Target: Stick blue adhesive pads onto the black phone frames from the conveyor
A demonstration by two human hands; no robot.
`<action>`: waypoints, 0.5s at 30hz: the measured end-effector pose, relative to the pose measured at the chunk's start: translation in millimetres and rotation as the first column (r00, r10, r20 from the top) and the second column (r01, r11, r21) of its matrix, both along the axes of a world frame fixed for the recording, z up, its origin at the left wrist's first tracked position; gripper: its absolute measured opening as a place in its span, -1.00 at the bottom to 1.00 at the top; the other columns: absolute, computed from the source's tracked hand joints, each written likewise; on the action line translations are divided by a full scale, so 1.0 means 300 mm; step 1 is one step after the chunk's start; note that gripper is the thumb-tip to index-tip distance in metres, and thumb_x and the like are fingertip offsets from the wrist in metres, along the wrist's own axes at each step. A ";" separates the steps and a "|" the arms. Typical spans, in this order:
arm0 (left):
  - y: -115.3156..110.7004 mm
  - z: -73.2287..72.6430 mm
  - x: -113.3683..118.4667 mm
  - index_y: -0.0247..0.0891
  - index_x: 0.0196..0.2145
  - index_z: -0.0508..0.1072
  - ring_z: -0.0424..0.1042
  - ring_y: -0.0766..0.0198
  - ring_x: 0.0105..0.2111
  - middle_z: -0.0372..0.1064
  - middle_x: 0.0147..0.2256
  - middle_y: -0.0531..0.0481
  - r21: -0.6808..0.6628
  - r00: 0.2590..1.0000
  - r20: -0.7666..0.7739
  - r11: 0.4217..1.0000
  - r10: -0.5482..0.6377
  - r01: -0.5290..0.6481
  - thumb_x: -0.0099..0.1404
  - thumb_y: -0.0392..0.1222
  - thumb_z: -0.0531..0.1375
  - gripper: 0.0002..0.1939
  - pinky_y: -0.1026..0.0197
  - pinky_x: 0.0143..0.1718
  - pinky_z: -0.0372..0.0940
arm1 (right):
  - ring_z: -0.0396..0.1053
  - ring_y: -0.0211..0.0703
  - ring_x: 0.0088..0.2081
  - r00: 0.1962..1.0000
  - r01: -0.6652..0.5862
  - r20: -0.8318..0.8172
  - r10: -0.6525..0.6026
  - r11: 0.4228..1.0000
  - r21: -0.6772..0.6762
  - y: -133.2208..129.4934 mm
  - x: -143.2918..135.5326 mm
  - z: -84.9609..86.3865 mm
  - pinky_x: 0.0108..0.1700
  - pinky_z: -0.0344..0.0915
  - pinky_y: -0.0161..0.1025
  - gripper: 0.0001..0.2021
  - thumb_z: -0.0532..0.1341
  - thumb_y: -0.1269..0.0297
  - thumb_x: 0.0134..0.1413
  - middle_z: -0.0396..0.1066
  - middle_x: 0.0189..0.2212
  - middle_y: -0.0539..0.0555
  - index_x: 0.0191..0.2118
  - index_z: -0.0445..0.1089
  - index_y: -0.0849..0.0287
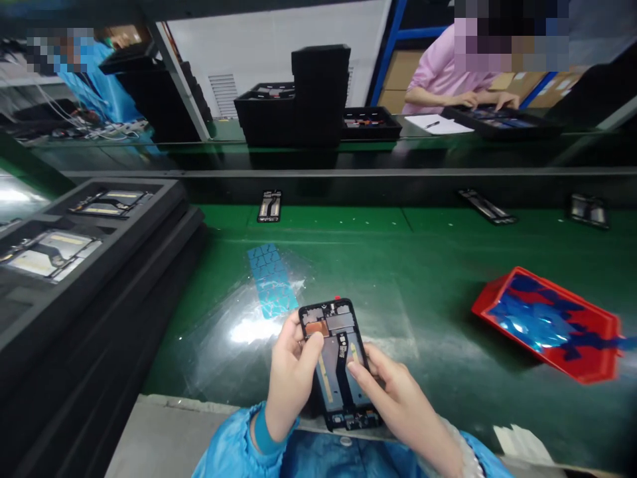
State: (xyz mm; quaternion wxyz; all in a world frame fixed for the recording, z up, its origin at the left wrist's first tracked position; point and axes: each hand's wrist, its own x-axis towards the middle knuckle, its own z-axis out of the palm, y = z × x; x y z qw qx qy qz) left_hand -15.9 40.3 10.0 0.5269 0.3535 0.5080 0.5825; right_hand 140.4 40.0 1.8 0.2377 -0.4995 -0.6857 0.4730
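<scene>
The left hand (pixel 291 372) grips the open phone frame (pixel 338 362) by its left edge; the right hand (pixel 398 398) presses a fingertip on its middle, near the clear film sheet (pixel 233 332).

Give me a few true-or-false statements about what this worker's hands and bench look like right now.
1. Both hands hold an opened phone frame. True: the left hand grips its left edge and the right hand touches its inside.
2. The red tray lies left of the hands. False: it lies to their right.
3. A blue patterned sheet lies on the green belt beyond the phone. True.
4. The black trays at left hold nothing. False: phone frames lie in them.
5. No other person is in view. False: a person in pink works across the line.
</scene>
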 end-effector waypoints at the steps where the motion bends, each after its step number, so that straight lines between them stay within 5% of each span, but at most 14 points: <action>1: 0.008 0.001 -0.011 -0.26 -0.19 0.37 0.47 0.23 -0.25 0.49 -0.25 -0.05 -0.019 1.000 -0.020 1.000 -0.008 0.007 0.21 -0.23 0.16 -0.82 0.26 -0.20 0.33 | 0.33 -0.25 -0.46 1.000 -0.011 0.010 0.011 1.000 0.015 0.003 0.000 0.004 -0.40 0.26 -0.34 -0.75 -0.01 0.11 0.22 0.39 -0.47 -0.03 -0.26 0.31 0.14; 15: 0.031 -0.007 -0.071 -0.26 -0.42 0.24 0.33 0.45 -0.48 0.34 -0.50 0.17 -0.094 0.995 -0.030 0.991 -0.093 0.090 0.11 -0.26 0.24 -0.81 0.42 -0.43 0.24 | 0.34 -0.26 -0.53 0.983 -0.125 0.154 0.101 0.979 0.159 0.001 0.012 0.037 -0.43 0.22 -0.34 -0.80 -0.02 0.19 0.24 0.41 -0.45 -0.07 -0.08 0.25 0.03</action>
